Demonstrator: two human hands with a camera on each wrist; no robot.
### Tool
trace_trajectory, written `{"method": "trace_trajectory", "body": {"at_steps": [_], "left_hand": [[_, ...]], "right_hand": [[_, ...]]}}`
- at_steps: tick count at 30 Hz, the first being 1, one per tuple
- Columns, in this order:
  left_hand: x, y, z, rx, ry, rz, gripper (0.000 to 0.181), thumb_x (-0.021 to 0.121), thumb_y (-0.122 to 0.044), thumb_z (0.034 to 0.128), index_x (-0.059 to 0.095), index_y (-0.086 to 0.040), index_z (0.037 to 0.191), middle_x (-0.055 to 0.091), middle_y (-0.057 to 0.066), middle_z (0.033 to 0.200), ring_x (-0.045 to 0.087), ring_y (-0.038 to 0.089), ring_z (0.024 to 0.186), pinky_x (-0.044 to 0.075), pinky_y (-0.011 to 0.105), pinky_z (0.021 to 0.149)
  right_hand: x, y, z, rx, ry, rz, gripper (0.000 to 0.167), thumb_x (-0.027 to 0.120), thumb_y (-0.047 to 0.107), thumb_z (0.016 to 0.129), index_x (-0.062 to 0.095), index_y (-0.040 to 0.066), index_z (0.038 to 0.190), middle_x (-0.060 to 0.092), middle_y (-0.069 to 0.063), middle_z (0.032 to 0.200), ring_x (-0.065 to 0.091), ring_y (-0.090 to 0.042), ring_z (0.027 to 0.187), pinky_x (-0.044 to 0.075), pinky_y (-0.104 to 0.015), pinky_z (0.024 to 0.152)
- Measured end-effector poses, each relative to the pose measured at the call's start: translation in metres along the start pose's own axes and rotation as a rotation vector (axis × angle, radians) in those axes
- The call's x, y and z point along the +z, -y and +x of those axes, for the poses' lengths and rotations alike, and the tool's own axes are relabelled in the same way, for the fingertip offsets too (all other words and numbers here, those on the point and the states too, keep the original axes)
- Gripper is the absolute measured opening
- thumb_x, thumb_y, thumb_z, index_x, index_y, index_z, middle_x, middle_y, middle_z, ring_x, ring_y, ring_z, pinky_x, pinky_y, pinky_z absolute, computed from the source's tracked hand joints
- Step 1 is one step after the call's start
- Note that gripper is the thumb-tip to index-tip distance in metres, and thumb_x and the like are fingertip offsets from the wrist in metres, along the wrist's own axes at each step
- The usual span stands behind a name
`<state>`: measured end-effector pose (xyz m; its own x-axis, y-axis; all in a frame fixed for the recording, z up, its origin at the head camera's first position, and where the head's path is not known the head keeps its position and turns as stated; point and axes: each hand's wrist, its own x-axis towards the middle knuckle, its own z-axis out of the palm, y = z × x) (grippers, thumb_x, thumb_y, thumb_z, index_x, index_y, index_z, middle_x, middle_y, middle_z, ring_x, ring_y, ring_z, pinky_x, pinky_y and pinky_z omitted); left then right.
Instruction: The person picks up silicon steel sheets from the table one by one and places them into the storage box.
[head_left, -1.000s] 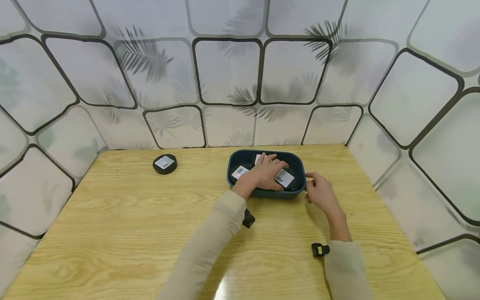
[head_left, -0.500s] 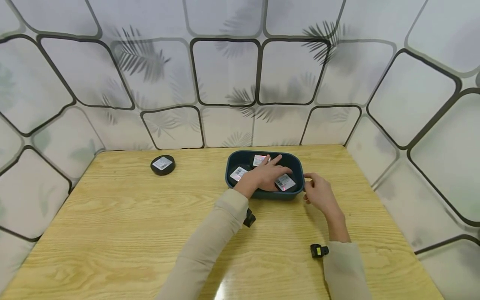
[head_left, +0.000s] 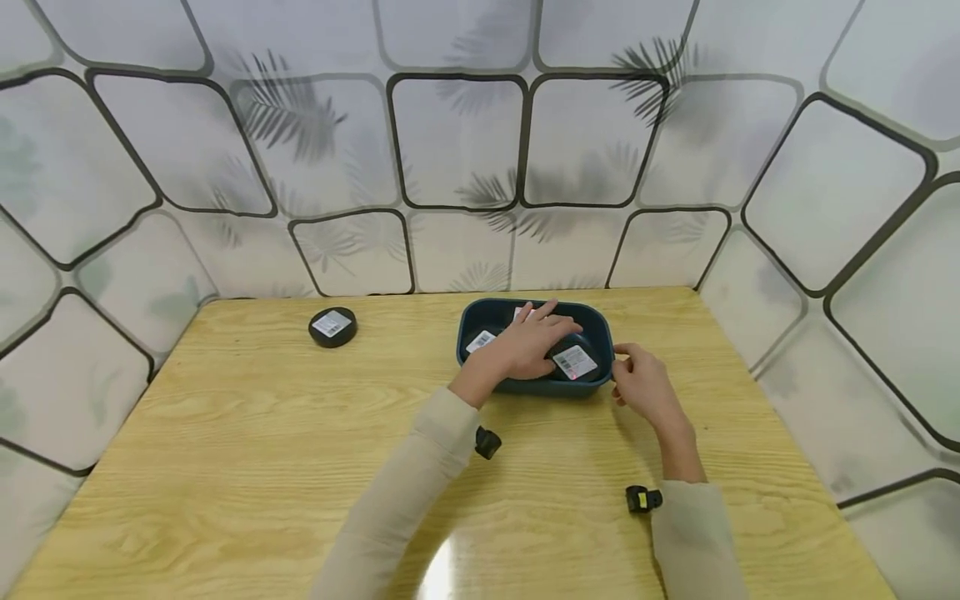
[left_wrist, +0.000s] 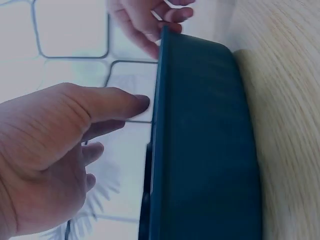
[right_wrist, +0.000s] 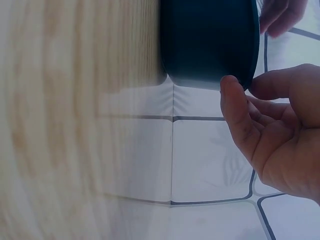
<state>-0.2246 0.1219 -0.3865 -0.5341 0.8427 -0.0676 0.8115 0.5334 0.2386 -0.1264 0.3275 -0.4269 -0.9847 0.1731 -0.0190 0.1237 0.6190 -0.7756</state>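
Note:
A dark teal plastic bin (head_left: 558, 388) stands near the table's back edge. Inside it lie black round discs with white barcode labels: one disc (head_left: 574, 363) at the right, one (head_left: 480, 340) at the left, and one at the back, mostly covered by fingers. Over the bin is my left hand (head_left: 525, 346), fingers spread; the left wrist view shows this hand (left_wrist: 55, 150) above the rim, holding nothing. At the bin's right end my right hand (head_left: 645, 385) pinches the rim. In the right wrist view, the right hand (right_wrist: 280, 130) has fingertips at the bin's corner (right_wrist: 210, 45).
Another black disc (head_left: 332, 327) with a white label lies on the wooden table (head_left: 247, 450), well left of the bin. Patterned fabric walls (head_left: 465, 142) rise behind the table and along its sides.
My left hand has shifted slightly left and up off the right-hand disc, whose label now shows more fully. The right hand stays at the bin's rim.

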Motion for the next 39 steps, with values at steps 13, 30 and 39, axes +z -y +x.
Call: {"method": "trace_trajectory", "body": {"at_steps": [13,30,39], "left_hand": [[0.006,0.028,-0.073,-0.054,-0.299,-0.143,0.048,0.061,-0.021,0.0994,0.048,-0.012,0.144,0.043,0.01,0.151,0.019,0.033,0.15,0.013,0.055,0.12],[0.025,0.057,-0.137,-0.187,-0.399,-0.239,0.044,0.066,-0.015,0.0945,0.054,-0.004,0.136,0.052,0.015,0.141,0.038,0.038,0.139,0.026,0.057,0.114],[0.027,0.072,-0.155,-0.253,-0.432,-0.273,0.042,0.064,-0.015,0.0952,0.054,-0.004,0.135,0.053,0.016,0.14,0.042,0.037,0.135,0.031,0.055,0.111]], "right_hand": [[0.001,-0.001,0.001,-0.004,0.016,-0.035,0.046,0.043,0.013,0.1,0.043,-0.01,0.139,0.062,-0.026,0.097,0.067,-0.025,0.066,0.058,-0.036,0.06],[0.002,-0.003,0.002,-0.024,0.007,-0.039,0.046,0.044,0.012,0.099,0.043,-0.011,0.139,0.063,-0.029,0.096,0.066,-0.021,0.061,0.056,-0.03,0.054],[0.002,0.001,0.001,-0.031,0.031,-0.064,0.046,0.044,0.012,0.1,0.041,-0.013,0.139,0.064,-0.029,0.096,0.067,-0.023,0.062,0.056,-0.032,0.056]]}}
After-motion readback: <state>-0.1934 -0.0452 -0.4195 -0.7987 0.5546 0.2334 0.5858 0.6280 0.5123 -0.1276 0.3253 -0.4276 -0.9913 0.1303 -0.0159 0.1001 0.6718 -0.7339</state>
